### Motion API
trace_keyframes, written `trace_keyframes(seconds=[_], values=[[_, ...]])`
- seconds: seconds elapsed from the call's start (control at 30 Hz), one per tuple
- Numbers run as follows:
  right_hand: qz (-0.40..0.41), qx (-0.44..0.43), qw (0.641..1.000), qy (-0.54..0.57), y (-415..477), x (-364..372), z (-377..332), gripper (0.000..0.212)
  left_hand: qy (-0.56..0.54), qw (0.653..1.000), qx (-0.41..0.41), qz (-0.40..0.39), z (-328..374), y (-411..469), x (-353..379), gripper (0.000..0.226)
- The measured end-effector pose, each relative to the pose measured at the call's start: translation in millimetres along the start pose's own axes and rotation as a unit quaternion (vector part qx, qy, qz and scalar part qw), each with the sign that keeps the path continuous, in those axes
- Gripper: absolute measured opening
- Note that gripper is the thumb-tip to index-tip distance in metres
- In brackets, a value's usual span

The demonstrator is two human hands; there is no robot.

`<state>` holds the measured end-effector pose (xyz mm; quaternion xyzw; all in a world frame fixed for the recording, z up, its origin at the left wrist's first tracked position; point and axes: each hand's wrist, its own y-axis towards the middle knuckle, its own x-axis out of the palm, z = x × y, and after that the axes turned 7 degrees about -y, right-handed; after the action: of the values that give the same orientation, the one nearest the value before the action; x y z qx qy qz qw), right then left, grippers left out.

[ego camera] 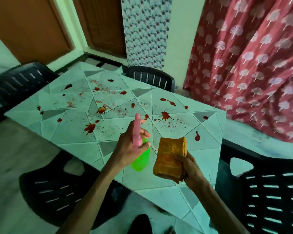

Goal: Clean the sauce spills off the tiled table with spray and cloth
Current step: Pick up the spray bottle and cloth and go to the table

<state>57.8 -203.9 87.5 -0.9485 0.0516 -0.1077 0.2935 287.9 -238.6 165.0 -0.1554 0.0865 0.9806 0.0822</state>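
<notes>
Two hands hold a spray bottle and a cloth above a sauce-spattered bench.

The left hand [130, 146] holds a green plastic spray bottle with a pink trigger head [140, 160], fingers [145, 133] curled round its neck, nozzle aimed toward 12 o'clock. The right hand [191, 169], just beside it at 3 o'clock, pinches a folded orange terry cloth [171, 157] between thumb and fingers, held above the pale tiled bench [71, 146]. Red sauce splashes [90, 128] and fine specks spread over the tiles from the centre toward 11 and 1 o'clock. Dark slatted plastic chairs [150, 78] stand at 12, 10, 7 and 4 o'clock, and a red curtain with white tree print [252, 65] hangs at 2 o'clock.
</notes>
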Motion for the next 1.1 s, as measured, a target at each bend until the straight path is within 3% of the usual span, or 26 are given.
trace_keyframes(seconds=[0.3, 0.7, 0.93, 1.1], values=[[-0.052, 0.052, 0.996, -0.046, 62, 50, -32, 0.034, 0.006, 0.994, -0.036, 0.102, -44, 42, -57, 0.068], [-0.047, 0.076, 0.995, -0.053, 138, 129, -55, 0.021, -0.03, 0.995, -0.071, 0.065, -118, 154, -166, 0.079], [-0.053, 0.083, 0.991, -0.092, 181, 165, -54, 0.037, -0.043, 0.99, -0.082, 0.11, -146, 201, -234, 0.093], [-0.069, 0.103, 0.987, -0.104, 205, 204, -58, 0.046, -0.053, 0.985, -0.068, 0.147, -162, 223, -272, 0.078]])
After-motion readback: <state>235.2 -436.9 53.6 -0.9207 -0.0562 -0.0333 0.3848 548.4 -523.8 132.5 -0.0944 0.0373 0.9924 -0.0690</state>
